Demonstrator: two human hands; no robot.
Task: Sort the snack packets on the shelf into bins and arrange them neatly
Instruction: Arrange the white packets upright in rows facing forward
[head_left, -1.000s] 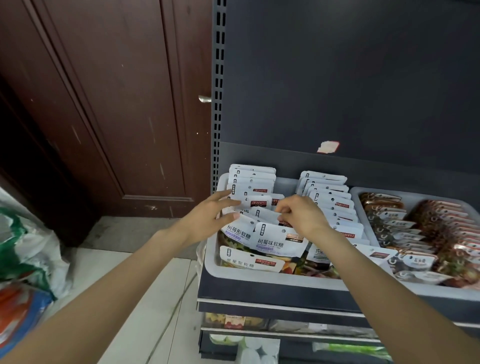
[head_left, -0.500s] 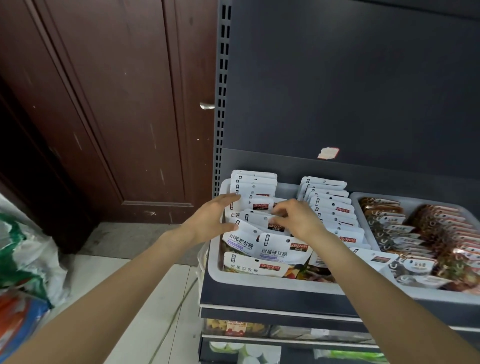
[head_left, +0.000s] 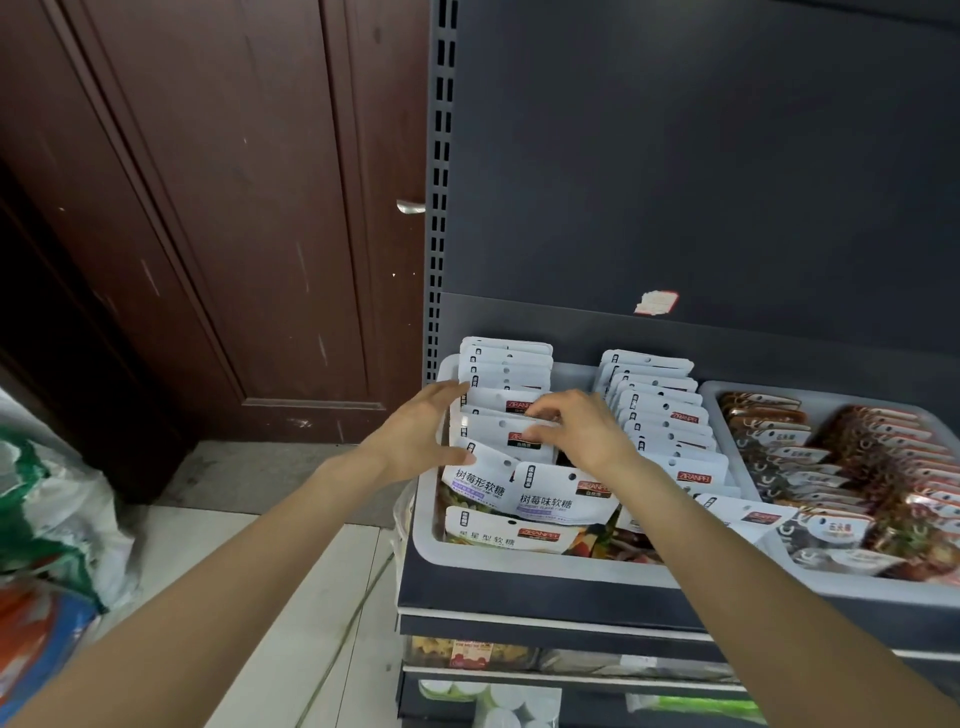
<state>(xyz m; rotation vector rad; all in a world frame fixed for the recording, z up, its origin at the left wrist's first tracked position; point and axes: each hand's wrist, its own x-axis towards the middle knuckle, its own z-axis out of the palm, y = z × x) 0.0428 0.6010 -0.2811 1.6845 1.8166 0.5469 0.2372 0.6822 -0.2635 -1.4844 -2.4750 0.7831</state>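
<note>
Left arm: reaching forward and up from the lower left, bare forearm extended.
Left hand (head_left: 422, 435): lying open, fingers straight and together, thumb spread below, palm facing right.
Right arm: reaching in from the lower right.
Right hand (head_left: 582, 432): arching palm-down, fingers (head_left: 540, 413) curling downward, thumb pointing left.

Your left hand (head_left: 415, 441) lies open against the left side of the white packets (head_left: 506, 379) standing in the left bin (head_left: 431, 540), fingers straight along their edges, while your right hand (head_left: 582, 431) curls its fingers (head_left: 540, 413) over the top of a packet in the same row. A second row of white packets (head_left: 660, 410) stands just right of your right hand, and the right bin (head_left: 852, 592) holds brown packets (head_left: 883, 457). A dark door (head_left: 234, 208) stands left of the shelf (head_left: 545, 597).
</note>
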